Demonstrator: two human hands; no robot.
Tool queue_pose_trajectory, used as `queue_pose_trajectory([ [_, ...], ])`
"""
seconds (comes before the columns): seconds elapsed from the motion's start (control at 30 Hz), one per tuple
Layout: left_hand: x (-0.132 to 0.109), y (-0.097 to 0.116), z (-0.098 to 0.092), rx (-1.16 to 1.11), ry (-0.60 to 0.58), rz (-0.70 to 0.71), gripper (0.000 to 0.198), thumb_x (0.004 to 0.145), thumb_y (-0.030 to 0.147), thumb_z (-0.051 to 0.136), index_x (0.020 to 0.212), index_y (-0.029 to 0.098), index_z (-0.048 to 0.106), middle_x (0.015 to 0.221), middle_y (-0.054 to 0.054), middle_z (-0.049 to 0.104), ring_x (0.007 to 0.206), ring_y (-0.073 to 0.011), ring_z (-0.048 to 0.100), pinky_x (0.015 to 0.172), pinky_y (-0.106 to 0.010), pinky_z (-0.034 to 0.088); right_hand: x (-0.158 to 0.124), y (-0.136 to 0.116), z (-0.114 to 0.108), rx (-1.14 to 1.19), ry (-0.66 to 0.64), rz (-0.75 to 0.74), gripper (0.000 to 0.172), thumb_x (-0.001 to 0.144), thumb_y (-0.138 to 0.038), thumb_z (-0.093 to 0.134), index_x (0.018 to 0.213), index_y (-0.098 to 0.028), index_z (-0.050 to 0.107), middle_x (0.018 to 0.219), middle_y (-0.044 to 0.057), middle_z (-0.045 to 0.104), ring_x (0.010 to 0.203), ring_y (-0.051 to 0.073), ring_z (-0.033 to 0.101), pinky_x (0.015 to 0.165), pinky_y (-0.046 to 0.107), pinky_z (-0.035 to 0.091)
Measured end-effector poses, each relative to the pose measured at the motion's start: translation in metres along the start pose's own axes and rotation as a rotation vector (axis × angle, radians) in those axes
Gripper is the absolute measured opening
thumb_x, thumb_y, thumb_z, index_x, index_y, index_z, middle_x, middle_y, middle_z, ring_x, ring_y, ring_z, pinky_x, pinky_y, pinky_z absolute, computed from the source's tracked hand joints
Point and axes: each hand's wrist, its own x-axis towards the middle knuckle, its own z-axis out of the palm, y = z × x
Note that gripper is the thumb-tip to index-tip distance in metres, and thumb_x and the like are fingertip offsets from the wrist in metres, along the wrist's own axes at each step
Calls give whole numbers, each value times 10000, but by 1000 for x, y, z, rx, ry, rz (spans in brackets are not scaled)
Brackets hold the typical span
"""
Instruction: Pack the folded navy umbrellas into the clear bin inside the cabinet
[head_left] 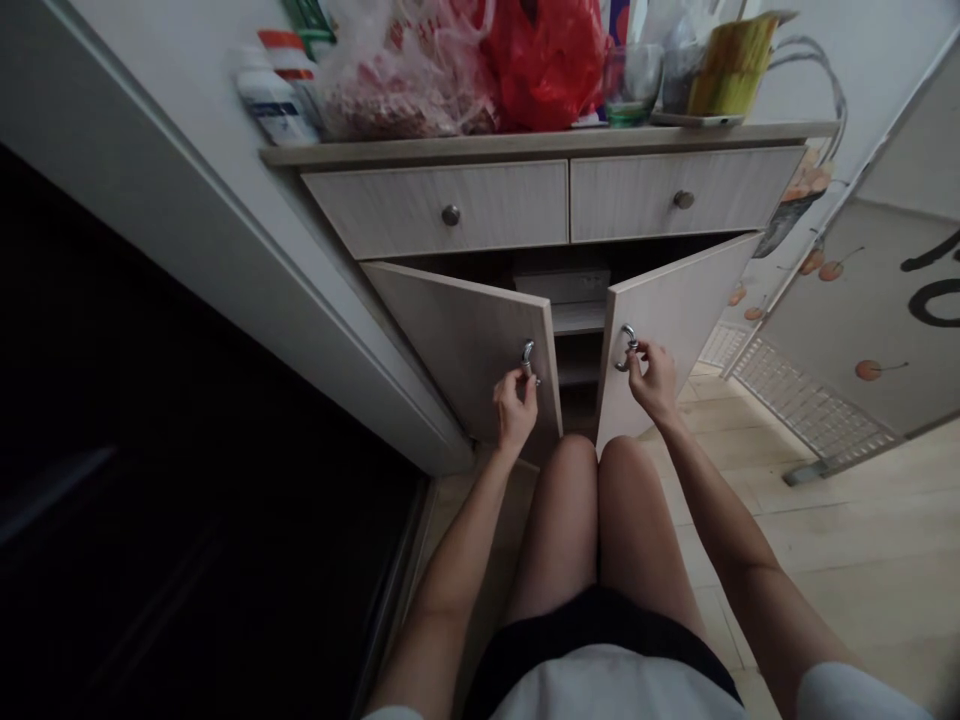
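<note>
Reaching out above the knees, the left hand (515,410) and right hand (652,380) met the metal ring pull (528,358) and metal ring pull (626,347) of two half-open cabinet doors (457,345), fingers (637,358) curled against them, though any firm grip was hard to make out. Behind, a pale box (562,285) sat dim on a shelf (577,318), below two drawers (435,208). A red plastic bag (546,65) on top was cut off, wood flooring (847,540) spread right, and a dark shape (187,400) on the left stayed unreadable.

Head view: looks forward, down past knees (577,470) at nearby cabinet (435,210).
</note>
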Motion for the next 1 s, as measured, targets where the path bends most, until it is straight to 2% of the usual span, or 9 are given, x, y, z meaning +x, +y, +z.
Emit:
queue_pose_trajectory([
  [0.13,-21,3,-33,13,75,-65,307,947,484,552,982,193,645,923,-118,732,887,-237,698,837,-363,528,-21,4,-29,-19,77,-1,219,942,-341,471,1018,-194,615,957,103,704,838,239,567,847,423,413],
  [0.3,-44,0,-64,17,164,-159,362,942,534,523,996,193,629,909,-117,727,888,-232,709,828,-356,542,-39,10,-59,4,140,36,229,955,-368,457,996,-197,604,915,87,679,797,216,565,806,398,439],
  [0.53,-71,-22,-123,99,401,-274,321,894,508,544,975,203,605,868,-87,684,800,-223,689,735,-344,548,-58,12,-92,-6,226,145,287,976,-438,419,978,-214,598,911,83,643,812,218,574,794,399,474],
  [0.67,-73,-43,-160,140,538,-277,314,850,498,570,963,208,611,883,-86,673,836,-233,678,775,-363,555,-69,27,-119,-81,287,189,305,971,-444,412,997,-211,607,886,85,631,818,232,589,808,418,480],
  [0.8,-66,-58,-188,118,660,-334,332,757,530,609,857,214,612,812,-54,674,837,-253,680,825,-419,569,-76,55,-149,-168,325,230,297,919,-476,441,943,-223,596,865,96,621,851,273,592,811,454,480],
  [1.0,-50,-51,-208,-89,776,-466,239,609,485,707,661,279,598,747,69,729,883,-291,711,923,-568,570,-74,93,-186,-203,455,316,295,820,-544,498,803,-259,575,729,96,606,694,271,588,697,456,478],
])
